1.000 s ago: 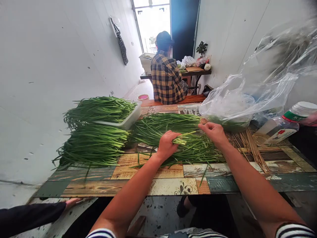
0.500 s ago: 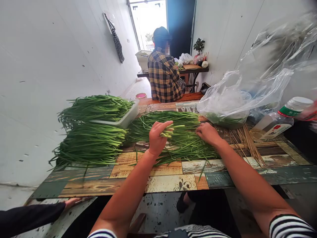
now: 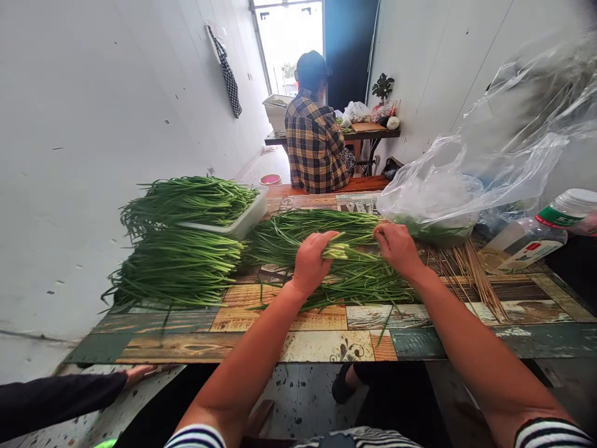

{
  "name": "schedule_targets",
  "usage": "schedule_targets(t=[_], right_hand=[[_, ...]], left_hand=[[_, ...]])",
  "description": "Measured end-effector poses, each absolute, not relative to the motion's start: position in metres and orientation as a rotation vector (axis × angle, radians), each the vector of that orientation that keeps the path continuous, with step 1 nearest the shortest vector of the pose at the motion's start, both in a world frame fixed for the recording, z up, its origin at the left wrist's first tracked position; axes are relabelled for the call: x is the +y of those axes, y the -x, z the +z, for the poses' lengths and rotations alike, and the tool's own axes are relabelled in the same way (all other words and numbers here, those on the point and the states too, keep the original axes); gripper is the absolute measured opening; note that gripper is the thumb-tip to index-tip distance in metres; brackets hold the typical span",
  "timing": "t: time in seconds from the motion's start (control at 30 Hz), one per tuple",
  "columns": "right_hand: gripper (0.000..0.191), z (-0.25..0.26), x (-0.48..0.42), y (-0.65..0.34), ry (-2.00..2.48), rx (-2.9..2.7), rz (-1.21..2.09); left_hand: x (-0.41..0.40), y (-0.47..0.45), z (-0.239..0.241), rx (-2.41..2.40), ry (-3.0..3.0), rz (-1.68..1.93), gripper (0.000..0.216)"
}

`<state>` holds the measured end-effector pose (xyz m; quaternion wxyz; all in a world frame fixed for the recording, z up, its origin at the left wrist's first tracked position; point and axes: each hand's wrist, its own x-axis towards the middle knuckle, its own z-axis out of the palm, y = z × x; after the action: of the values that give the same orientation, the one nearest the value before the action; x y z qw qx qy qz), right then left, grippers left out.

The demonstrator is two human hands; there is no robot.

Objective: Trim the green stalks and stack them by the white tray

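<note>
My left hand (image 3: 311, 264) is wrapped round a small bunch of garlic chives (image 3: 336, 251), whose pale cut ends point right. My right hand (image 3: 400, 247) is pinched closed to the right of it, at the end of a thin chive stalk; its fingertips partly hide what they grip. Beneath both hands, loose garlic chives (image 3: 364, 287) lie spread on the patterned wooden table (image 3: 321, 345). At the left is a thick heap of garlic chives (image 3: 186, 267), with more piled in a white plastic tray (image 3: 249, 216) behind it.
Right of my hands lie thin wooden skewers (image 3: 476, 280), a clear plastic bag (image 3: 433, 193) and a bottle with a green label (image 3: 536, 239). A person in a plaid shirt (image 3: 314, 146) sits ahead at another table. Another person's dark sleeve (image 3: 60, 398) shows at lower left.
My left hand has moved slightly right with its bunch, nearer my right hand. The right hand has risen a little, its fingers drawn together. The whole view has shifted slightly.
</note>
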<state>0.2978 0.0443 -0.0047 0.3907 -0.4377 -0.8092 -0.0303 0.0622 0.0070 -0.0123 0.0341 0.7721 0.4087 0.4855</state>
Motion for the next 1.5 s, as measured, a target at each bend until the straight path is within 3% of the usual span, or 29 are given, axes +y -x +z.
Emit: schedule_targets(t=[0.17, 0.37, 0.6, 0.8, 1.03, 1.2, 1.33, 1.5], right_hand=[[0.014, 0.007, 0.024, -0.286, 0.896, -1.981, 0.177], [0.018, 0.011, 0.021, -0.287, 1.004, -1.9, 0.392], [0.022, 0.012, 0.03, -0.292, 1.251, -1.98, 0.098], [0.033, 0.014, 0.012, -0.26, 1.115, -1.803, 0.74], [0.031, -0.001, 0.026, -0.274, 1.14, -1.609, 1.078], [0.036, 0.012, 0.039, -0.299, 1.202, -1.307, 0.946], [0.054, 0.026, 0.024, -0.288, 1.23, -1.555, 0.936], [0.033, 0.015, 0.018, -0.276, 1.033, -1.946, 0.704]], left_hand=[[0.009, -0.074, -0.011, 1.236, -2.361, 1.368, 0.027], [0.009, -0.081, -0.007, 1.246, -2.323, 1.383, 0.013], [0.009, -0.078, -0.007, 1.284, -2.074, 1.411, 0.013], [0.01, -0.078, -0.008, 1.235, -2.208, 1.359, 0.012], [0.009, -0.079, -0.007, 1.185, -2.383, 1.263, 0.013], [0.008, -0.077, -0.009, 1.224, -2.383, 1.33, 0.012], [0.008, -0.076, -0.013, 1.155, -2.471, 1.308, 0.012], [0.008, -0.077, -0.012, 1.09, -2.575, 1.297, 0.014]])
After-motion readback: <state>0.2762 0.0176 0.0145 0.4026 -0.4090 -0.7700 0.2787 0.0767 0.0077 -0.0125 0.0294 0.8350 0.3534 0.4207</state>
